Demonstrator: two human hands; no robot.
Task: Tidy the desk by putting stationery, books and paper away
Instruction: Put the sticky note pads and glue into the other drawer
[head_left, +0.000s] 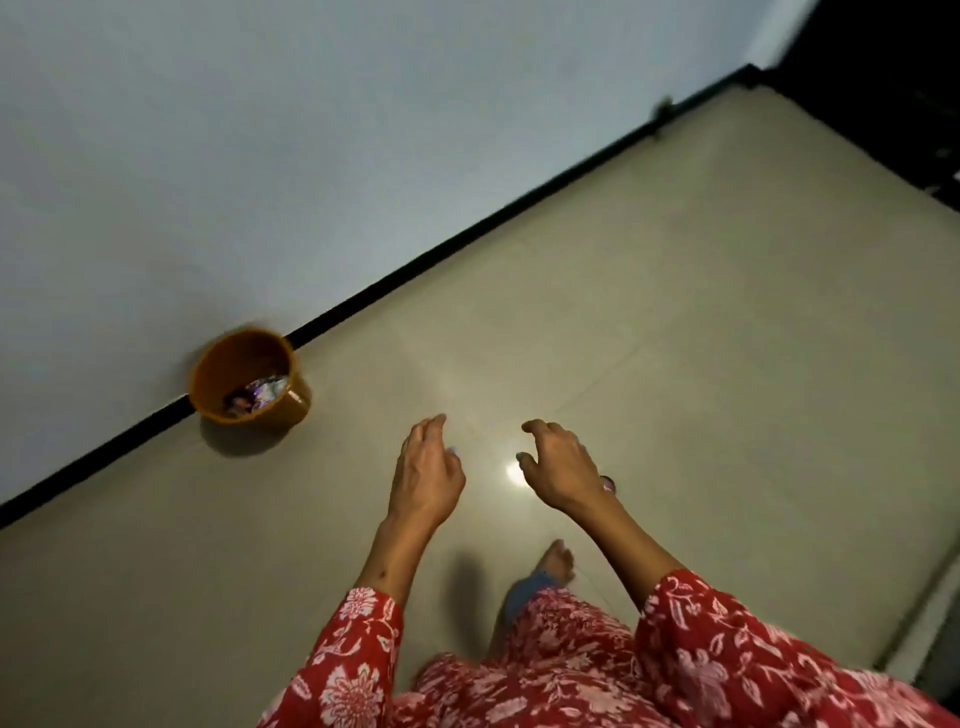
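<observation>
My left hand (423, 470) and right hand (558, 465) hover right of orange bin (249, 382) — both grips released, fingers loose, nothing held. Bin against wall, wrappers inside — likely just dropped. Desk, stationery not in view.

Orange-brown bin (249, 375), beige floor tiles (675, 322), black skirting (467, 236), red white-flowered sleeves (727, 634)

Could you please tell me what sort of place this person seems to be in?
Probably a room in a home: a tiled floor meets a plain white wall, and a small brown bin with scraps inside stands against it. No desk is in view.
</observation>
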